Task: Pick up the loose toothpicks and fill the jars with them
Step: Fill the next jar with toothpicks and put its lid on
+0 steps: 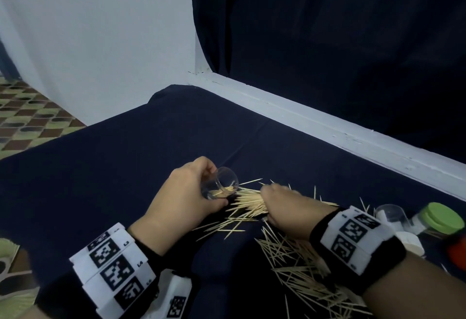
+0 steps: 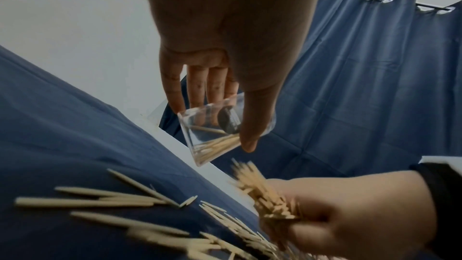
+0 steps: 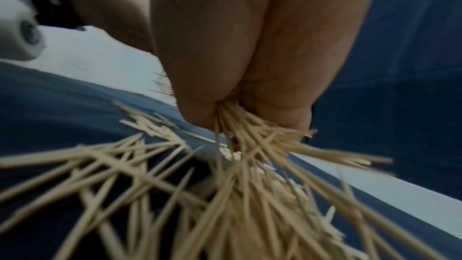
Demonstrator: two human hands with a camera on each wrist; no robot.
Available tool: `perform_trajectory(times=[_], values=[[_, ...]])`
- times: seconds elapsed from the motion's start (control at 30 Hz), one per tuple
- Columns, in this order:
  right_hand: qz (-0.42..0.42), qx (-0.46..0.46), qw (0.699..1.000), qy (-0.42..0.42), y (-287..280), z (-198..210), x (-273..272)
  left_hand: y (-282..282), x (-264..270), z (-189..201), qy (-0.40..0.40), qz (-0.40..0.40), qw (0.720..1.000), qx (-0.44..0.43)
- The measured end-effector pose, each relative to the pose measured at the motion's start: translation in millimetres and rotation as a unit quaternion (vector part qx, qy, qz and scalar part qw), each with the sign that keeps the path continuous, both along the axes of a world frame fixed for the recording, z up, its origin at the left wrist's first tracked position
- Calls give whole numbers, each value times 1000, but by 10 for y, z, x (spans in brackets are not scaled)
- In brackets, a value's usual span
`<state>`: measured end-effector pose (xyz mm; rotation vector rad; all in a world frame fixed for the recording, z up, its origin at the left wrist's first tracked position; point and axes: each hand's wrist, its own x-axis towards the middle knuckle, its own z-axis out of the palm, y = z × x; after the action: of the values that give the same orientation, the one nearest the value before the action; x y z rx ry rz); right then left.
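My right hand (image 1: 282, 205) has its grip closed on a bundle of pale wooden toothpicks (image 2: 262, 193), tips aimed at the small clear plastic jar (image 1: 223, 186) just beside it, which my left hand (image 1: 185, 197) grips tilted, mouth toward the bundle. I'd square the sticks parallel and feed them in slowly, or they'll jam at the rim. A few already lie inside; many more lie scattered on the dark-blue-clothed counter (image 1: 126, 154) under and behind my right wrist.
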<state>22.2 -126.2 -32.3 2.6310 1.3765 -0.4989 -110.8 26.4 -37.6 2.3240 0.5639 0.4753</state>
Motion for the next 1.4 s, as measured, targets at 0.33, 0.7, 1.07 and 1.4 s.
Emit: perform_trajectory(times=[0.33, 0.7, 1.07, 1.4], values=[[-16, 50, 994, -99, -526, 564, 52, -347, 160, 120, 18, -52, 996, 66], [54, -24, 973, -223, -741, 650, -177, -831, 393, 185, 6, -140, 986, 87], [31, 108, 991, -75, -773, 791, 76, -944, 610, 108, -1, -147, 989, -10], [-74, 354, 932, 33, -1034, 657, 303, -968, 778, -28, -6, -155, 988, -10]])
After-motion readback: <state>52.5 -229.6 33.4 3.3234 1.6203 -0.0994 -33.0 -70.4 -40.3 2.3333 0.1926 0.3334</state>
